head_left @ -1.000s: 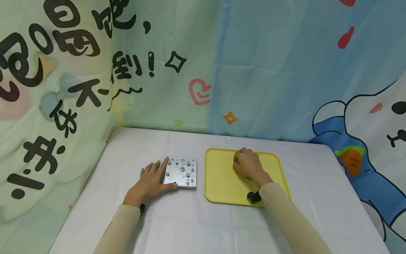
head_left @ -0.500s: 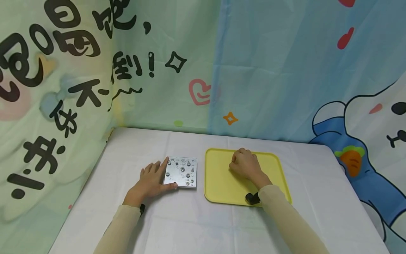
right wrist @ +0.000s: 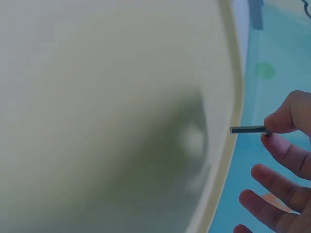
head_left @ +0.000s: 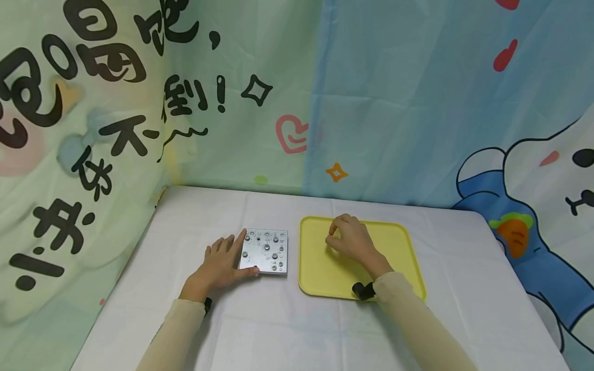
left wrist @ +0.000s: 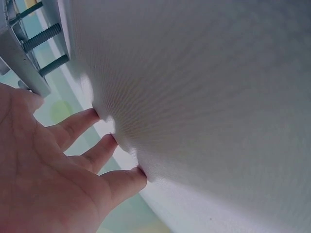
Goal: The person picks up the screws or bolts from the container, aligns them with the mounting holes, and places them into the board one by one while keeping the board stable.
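Observation:
A square silver metal plate (head_left: 264,251) lies on the white-covered table, with several screw heads and holes on its top. In the left wrist view, threaded screw shanks (left wrist: 42,38) stick out beneath the plate. My left hand (head_left: 225,263) rests at the plate's left side, thumb at its front edge, index finger by its back left corner. Its other fingertips touch the cloth. Over the yellow tray (head_left: 313,281), my right hand (head_left: 355,239) pinches a small metal screw (right wrist: 248,129) between thumb and index finger, the shank pointing away from the fingertips. The other fingers are spread.
The tray's raised rim (head_left: 300,252) stands a short way right of the plate. A black wrist-worn piece (head_left: 363,291) sits below my right hand. Printed curtains (head_left: 394,103) hang behind and to the left of the table.
My right hand has moved a little left over the tray, and its thumb and index finger now show more plainly. The left hand and the plate stay where they were.

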A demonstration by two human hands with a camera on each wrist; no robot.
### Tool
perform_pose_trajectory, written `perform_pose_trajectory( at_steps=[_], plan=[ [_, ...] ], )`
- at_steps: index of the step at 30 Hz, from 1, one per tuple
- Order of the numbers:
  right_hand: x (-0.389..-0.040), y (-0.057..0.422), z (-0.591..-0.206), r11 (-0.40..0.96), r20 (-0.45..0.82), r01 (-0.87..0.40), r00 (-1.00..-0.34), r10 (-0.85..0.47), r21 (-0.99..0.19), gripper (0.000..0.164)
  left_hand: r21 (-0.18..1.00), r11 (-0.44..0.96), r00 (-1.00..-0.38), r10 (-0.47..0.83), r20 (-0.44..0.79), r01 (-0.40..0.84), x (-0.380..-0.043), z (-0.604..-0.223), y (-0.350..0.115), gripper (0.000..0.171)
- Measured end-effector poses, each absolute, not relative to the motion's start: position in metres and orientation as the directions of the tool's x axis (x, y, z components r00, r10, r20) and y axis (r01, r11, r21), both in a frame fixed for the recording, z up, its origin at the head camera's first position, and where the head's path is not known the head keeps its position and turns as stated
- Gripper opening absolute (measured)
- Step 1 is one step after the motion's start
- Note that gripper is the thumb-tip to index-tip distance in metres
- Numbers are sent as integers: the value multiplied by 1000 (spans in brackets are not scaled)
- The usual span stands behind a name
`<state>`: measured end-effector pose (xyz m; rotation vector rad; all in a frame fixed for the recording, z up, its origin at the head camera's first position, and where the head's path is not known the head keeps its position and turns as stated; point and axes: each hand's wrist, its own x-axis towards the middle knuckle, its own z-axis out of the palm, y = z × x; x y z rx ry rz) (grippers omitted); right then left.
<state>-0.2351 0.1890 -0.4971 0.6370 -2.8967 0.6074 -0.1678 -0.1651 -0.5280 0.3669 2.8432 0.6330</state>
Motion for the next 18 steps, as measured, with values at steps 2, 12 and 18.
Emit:
perform_pose_trajectory(
  at_steps=[2, 12, 18],
  plan=[
    [-235, 181, -496, 810, 203, -437, -899, -387, -391, 5, 441, 876, -948, 283, -146, 193, -168, -528, -166, 110],
    [-238, 137, -483, 745, 231, -483, -876, -424, -461, 3, 440, 878, -948, 279, -153, 188, -169, -530, -167, 110],
    [-245, 115, -483, 699, 236, -506, -860, -452, -506, 4, 447, 877, -948, 274, -161, 178, -169, -528, -166, 109]
  ],
)
